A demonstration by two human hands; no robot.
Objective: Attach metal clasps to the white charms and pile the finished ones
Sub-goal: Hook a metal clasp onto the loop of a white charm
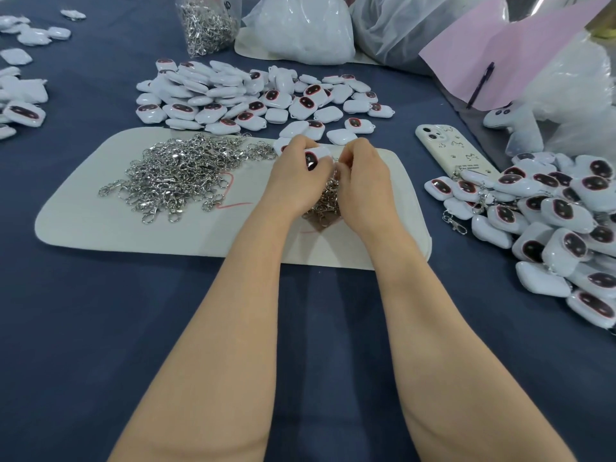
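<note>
The right hand [363, 181] curls over whatever it pinches, so that cannot be seen; the left hand [296, 178] covers half the charm [316, 158]. The finished pile [560, 221] runs off the right edge, the bag of clasps [208, 28] off the top

**Surface notes**

The charm [315, 158] in my left hand [293, 175] is showing glossy white plastic, its dark face catching a highlight. The clasp [336, 164] I am pinching with my right hand [363, 181] and the loose clasps [176, 176] are gleaming as polished silvery metal. The mat [100, 221] under them is looking matt, off-white, felt-like. The tablecloth [100, 328] is reading as matt navy cloth. The phone case [446, 145] is looking smooth, cream, slightly glossy. The clasp bag [206, 25] is shining as clear plastic film.
</note>
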